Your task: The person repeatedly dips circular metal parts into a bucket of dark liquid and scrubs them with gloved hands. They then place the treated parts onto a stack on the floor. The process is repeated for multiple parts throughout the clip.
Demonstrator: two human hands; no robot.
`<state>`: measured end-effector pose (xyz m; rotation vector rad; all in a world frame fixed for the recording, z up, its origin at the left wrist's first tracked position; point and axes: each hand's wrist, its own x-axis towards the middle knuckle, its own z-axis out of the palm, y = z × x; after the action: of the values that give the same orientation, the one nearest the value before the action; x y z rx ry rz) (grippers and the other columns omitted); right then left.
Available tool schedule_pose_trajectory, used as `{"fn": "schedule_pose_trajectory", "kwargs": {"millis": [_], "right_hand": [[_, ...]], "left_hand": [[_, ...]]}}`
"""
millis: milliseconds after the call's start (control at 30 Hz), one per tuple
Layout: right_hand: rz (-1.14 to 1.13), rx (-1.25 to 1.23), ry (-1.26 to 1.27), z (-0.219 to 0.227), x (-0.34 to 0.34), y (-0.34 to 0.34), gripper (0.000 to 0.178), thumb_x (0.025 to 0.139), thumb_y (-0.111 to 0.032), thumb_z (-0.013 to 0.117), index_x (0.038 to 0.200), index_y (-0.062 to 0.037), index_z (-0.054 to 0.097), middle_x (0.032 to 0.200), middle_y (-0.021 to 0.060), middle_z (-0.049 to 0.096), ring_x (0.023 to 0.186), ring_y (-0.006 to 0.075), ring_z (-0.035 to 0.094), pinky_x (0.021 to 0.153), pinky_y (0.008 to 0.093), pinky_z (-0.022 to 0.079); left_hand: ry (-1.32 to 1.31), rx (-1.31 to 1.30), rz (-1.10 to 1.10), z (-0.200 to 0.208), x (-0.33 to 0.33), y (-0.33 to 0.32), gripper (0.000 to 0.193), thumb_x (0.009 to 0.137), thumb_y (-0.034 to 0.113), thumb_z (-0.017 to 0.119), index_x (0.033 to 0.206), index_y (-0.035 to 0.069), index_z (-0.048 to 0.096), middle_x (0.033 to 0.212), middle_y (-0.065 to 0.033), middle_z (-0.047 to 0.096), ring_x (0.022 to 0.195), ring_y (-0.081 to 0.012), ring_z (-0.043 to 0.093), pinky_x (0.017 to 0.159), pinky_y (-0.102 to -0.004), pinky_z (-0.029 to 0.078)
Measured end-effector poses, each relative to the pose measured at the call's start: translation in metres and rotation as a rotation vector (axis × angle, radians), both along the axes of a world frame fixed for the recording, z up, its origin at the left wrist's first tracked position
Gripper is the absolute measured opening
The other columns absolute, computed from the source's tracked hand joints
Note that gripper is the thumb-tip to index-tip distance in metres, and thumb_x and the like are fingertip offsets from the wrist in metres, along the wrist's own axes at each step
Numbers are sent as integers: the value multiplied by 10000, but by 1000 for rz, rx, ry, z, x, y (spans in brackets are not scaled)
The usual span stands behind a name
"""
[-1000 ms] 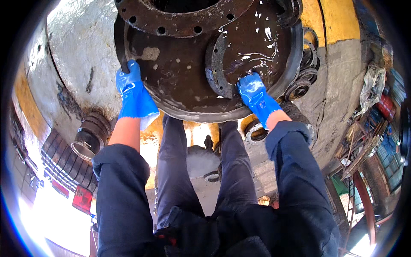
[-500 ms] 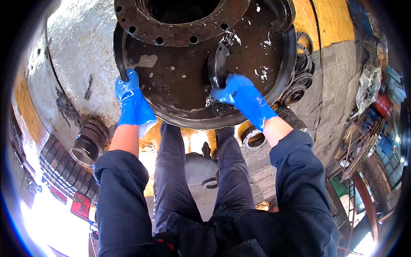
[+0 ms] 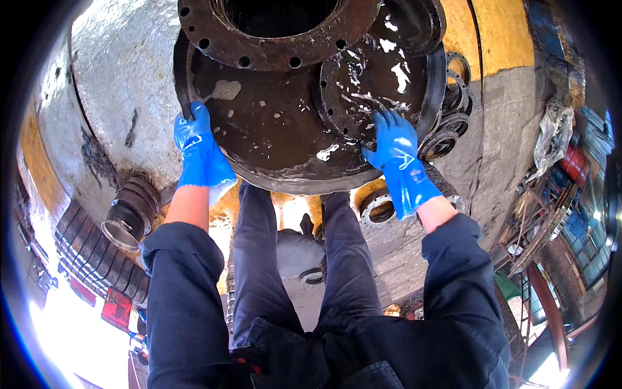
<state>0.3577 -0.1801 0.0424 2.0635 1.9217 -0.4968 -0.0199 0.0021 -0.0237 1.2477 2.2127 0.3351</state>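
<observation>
2 gloved hands work on the big rusty round housing (image 3: 272,129) I see above my knees: my left hand (image 3: 194,139) hooks closed fingers over its rim to steady it, while my right hand (image 3: 392,139) lies open-fingered, gripping nothing, on the wet inner ring (image 3: 363,84), probably needing a firm sweep next.

A rough grey concrete floor (image 3: 123,84) carries yellow painted bands (image 3: 499,32). Bright sunlight glares at lower left beside stacked tyres (image 3: 84,249); metal frames (image 3: 544,285) crowd the right.
</observation>
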Motion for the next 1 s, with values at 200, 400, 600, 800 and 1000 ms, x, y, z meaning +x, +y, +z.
{"fn": "schedule_pose_trajectory", "kwargs": {"millis": [200, 400, 600, 800, 1000], "right_hand": [[54, -109, -203, -81, 5, -17, 288, 900, -259, 595, 1076, -70, 720, 1119, 157, 693, 1137, 317, 613, 1058, 466, 405], [-44, -225, -125, -73, -8, 3, 247, 910, -213, 563, 1007, -80, 746, 1026, 118, 724, 1057, 292, 657, 974, 474, 459], [-30, -202, -14, -65, -15, -3, 193, 758, -248, 711, 902, -121, 723, 982, 107, 712, 996, 295, 675, 852, 453, 501], [-261, -385, 229, 20, -54, 22, 505, 688, -439, 749, 1056, -94, 726, 1027, 173, 724, 992, 363, 692, 856, 480, 544], [-607, -349, 678, 43, -9, 54, 429, 797, -377, 708, 1086, -61, 714, 880, 157, 732, 842, 278, 706, 802, 402, 546]], "left_hand": [[-43, -19, -5, -22, -9, 3, 504, 886, 475, 626, 1002, -6, 720, 859, -207, 734, 844, -374, 716, 747, -462, 531], [28, 52, 3, -30, -22, 2, 524, 883, 480, 627, 1011, -21, 712, 889, -227, 730, 874, -388, 711, 763, -464, 529], [27, -51, -7, -27, -13, 5, 544, 881, 492, 635, 1008, -32, 706, 900, -240, 728, 885, -390, 709, 769, -464, 529], [-55, 34, -15, -26, -14, 2, 470, 903, 444, 645, 1010, -8, 719, 858, -179, 735, 821, -307, 716, 721, -436, 525], [-77, 8, -5, -28, -16, -3, 472, 901, 452, 638, 1030, 4, 719, 845, -180, 726, 812, -324, 706, 719, -436, 519]]}}
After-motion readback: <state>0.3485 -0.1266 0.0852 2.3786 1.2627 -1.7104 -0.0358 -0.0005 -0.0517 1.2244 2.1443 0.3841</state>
